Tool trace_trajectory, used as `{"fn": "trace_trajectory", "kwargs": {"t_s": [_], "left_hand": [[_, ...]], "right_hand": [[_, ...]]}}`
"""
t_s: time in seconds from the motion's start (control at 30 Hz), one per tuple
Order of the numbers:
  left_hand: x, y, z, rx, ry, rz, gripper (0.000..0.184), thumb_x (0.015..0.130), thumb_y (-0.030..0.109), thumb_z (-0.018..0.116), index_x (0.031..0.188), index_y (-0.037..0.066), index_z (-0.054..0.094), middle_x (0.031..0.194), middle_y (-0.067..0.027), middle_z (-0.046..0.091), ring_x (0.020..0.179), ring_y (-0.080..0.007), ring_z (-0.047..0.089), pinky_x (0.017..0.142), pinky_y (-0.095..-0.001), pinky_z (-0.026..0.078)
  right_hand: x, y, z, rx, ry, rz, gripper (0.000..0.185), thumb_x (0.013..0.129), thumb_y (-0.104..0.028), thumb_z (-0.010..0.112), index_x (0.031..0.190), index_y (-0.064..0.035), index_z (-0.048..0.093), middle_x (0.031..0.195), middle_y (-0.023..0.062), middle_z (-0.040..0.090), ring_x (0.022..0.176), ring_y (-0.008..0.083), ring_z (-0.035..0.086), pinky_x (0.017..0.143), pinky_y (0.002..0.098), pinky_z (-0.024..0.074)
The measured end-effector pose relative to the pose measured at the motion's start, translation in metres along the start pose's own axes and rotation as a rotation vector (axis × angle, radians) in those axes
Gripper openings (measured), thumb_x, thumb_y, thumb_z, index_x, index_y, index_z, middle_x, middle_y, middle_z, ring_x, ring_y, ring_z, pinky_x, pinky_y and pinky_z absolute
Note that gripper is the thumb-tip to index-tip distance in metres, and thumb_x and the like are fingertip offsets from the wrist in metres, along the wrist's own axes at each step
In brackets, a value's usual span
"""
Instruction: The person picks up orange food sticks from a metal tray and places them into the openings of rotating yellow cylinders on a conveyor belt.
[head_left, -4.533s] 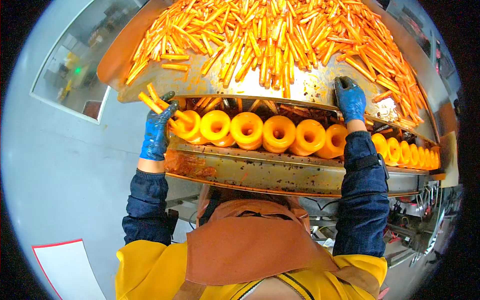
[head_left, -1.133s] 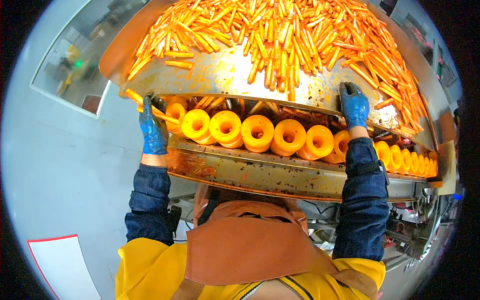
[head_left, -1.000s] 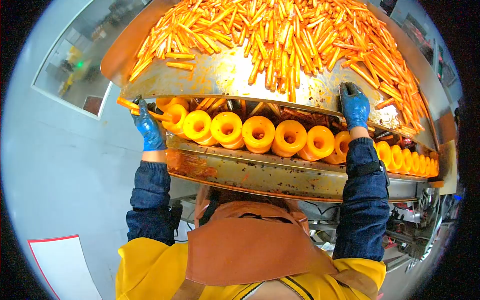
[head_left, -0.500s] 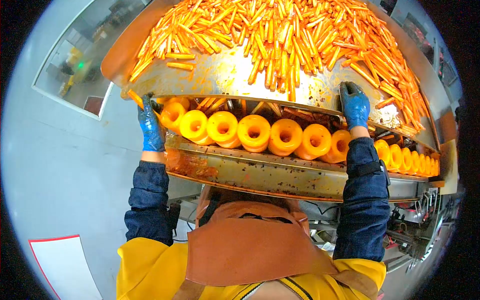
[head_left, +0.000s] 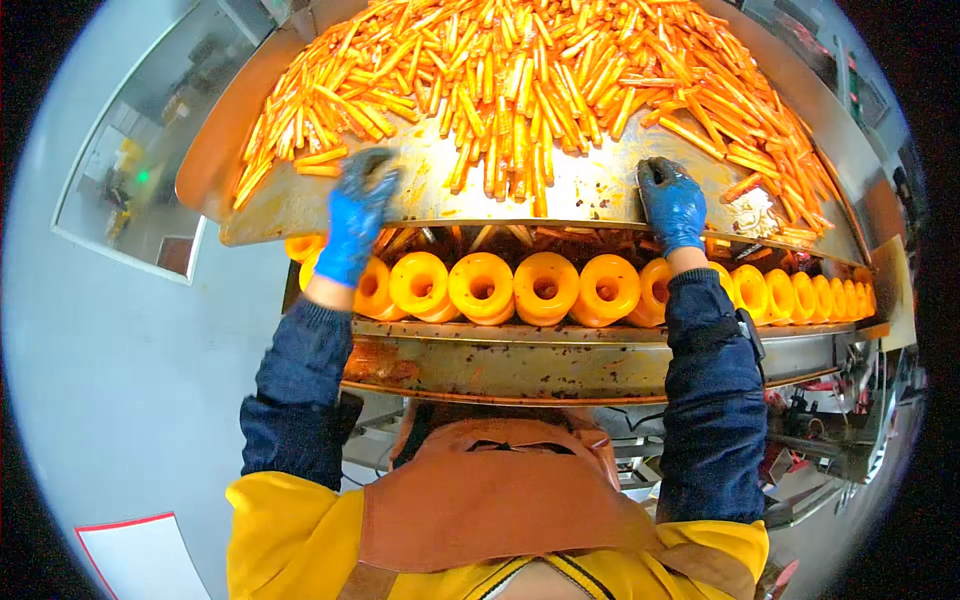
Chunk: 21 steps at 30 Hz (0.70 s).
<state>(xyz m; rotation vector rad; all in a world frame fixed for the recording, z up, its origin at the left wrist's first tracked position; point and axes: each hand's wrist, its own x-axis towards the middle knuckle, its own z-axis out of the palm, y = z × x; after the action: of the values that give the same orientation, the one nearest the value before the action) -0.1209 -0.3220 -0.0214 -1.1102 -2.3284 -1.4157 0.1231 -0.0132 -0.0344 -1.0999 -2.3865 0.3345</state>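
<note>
Head view shows the left hand (head_left: 362, 205), blurred, over the front of the metal tray (head_left: 425, 165), thumb and fingers slightly parted on no visible load, while the curled right hand (head_left: 672, 205) is at the tray's front, its contents impossible to tell. Orange sticks (head_left: 540, 85) lie heaped beyond both hands, behind the yellow cups (head_left: 482, 288); the step looks like a reach for sticks, calling for a light pinch.
</note>
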Motion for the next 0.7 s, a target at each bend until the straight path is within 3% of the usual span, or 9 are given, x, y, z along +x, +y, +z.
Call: {"fn": "trace_trajectory", "kwargs": {"t_s": [0.07, 0.13, 0.17, 0.23, 0.33, 0.37, 0.5, 0.57, 0.7], "left_hand": [[0.024, 0.029, 0.045, -0.159, -0.314, -0.024, 0.016, 0.082, 0.014, 0.063, 0.095, 0.005, 0.066, 0.093, -0.0097, 0.065, 0.092, -0.0187, 0.061, 0.083, -0.0303, 0.048], [0.041, 0.049, 0.096, 0.066, -0.325, 0.234, 0.029, 0.083, 0.034, 0.060, 0.095, 0.009, 0.067, 0.095, -0.0153, 0.065, 0.094, -0.0301, 0.060, 0.086, -0.0370, 0.047], [0.045, 0.060, 0.116, 0.229, -0.377, 0.276, 0.043, 0.083, 0.039, 0.061, 0.113, 0.008, 0.060, 0.116, -0.0168, 0.059, 0.108, -0.0317, 0.056, 0.093, -0.0396, 0.044], [0.037, 0.094, 0.145, 0.717, -0.450, 0.116, 0.058, 0.081, 0.043, 0.059, 0.127, 0.009, 0.049, 0.132, -0.0190, 0.046, 0.117, -0.0377, 0.047, 0.099, -0.0448, 0.038], [0.049, 0.071, 0.164, 0.765, -0.526, 0.120, 0.065, 0.078, 0.041, 0.057, 0.134, 0.011, 0.041, 0.140, -0.0198, 0.036, 0.122, -0.0428, 0.041, 0.101, -0.0477, 0.037], [0.055, 0.044, 0.162, 0.686, -0.547, 0.221, 0.060, 0.077, 0.028, 0.057, 0.133, 0.011, 0.043, 0.138, -0.0195, 0.039, 0.124, -0.0393, 0.039, 0.102, -0.0456, 0.036], [0.060, 0.004, 0.082, 0.390, -0.624, 0.505, 0.050, 0.074, 0.012, 0.060, 0.124, 0.012, 0.053, 0.131, -0.0183, 0.046, 0.118, -0.0331, 0.047, 0.101, -0.0409, 0.038], [0.067, -0.007, 0.039, 0.359, -0.781, 0.541, 0.050, 0.074, 0.016, 0.064, 0.123, 0.014, 0.054, 0.130, -0.0175, 0.047, 0.117, -0.0344, 0.048, 0.102, -0.0413, 0.037], [0.073, -0.004, 0.013, 0.577, -0.752, 0.541, 0.059, 0.070, 0.026, 0.070, 0.125, 0.015, 0.052, 0.129, -0.0179, 0.048, 0.117, -0.0352, 0.048, 0.100, -0.0417, 0.039]], "right_hand": [[0.000, 0.004, 0.003, 0.018, 0.034, -0.034, 0.036, 0.087, -0.040, 0.048, 0.096, -0.0110, 0.066, 0.101, 0.0159, 0.064, 0.091, 0.0341, 0.061, 0.081, 0.0431, 0.0480], [0.000, 0.004, 0.002, 0.013, 0.038, -0.037, 0.036, 0.087, -0.040, 0.048, 0.096, -0.0108, 0.066, 0.101, 0.0160, 0.063, 0.091, 0.0340, 0.061, 0.081, 0.0431, 0.0479], [0.000, 0.003, 0.001, 0.011, 0.037, -0.045, 0.036, 0.087, -0.040, 0.048, 0.096, -0.0107, 0.066, 0.101, 0.0160, 0.063, 0.091, 0.0339, 0.061, 0.081, 0.0431, 0.0479], [0.000, 0.004, 0.002, 0.001, 0.051, -0.027, 0.036, 0.087, -0.040, 0.047, 0.097, -0.0106, 0.066, 0.101, 0.0159, 0.063, 0.091, 0.0337, 0.061, 0.082, 0.0429, 0.0477], [0.001, 0.005, 0.002, 0.024, 0.021, -0.035, 0.036, 0.087, -0.040, 0.047, 0.096, -0.0108, 0.067, 0.100, 0.0155, 0.064, 0.091, 0.0334, 0.061, 0.082, 0.0429, 0.0474], [0.000, 0.004, 0.000, 0.023, 0.021, -0.028, 0.036, 0.087, -0.040, 0.047, 0.096, -0.0108, 0.067, 0.100, 0.0155, 0.064, 0.091, 0.0334, 0.061, 0.082, 0.0429, 0.0474], [0.000, 0.002, -0.001, 0.039, 0.020, -0.033, 0.036, 0.086, -0.039, 0.048, 0.095, -0.0103, 0.067, 0.099, 0.0156, 0.064, 0.089, 0.0333, 0.061, 0.081, 0.0434, 0.0479], [-0.002, 0.000, -0.004, 0.031, 0.014, -0.037, 0.036, 0.087, -0.039, 0.048, 0.096, -0.0099, 0.067, 0.098, 0.0155, 0.064, 0.088, 0.0333, 0.062, 0.080, 0.0431, 0.0487], [-0.001, 0.001, -0.001, 0.040, 0.017, -0.053, 0.036, 0.087, -0.039, 0.047, 0.096, -0.0098, 0.067, 0.098, 0.0154, 0.064, 0.087, 0.0331, 0.062, 0.079, 0.0427, 0.0492]]}}
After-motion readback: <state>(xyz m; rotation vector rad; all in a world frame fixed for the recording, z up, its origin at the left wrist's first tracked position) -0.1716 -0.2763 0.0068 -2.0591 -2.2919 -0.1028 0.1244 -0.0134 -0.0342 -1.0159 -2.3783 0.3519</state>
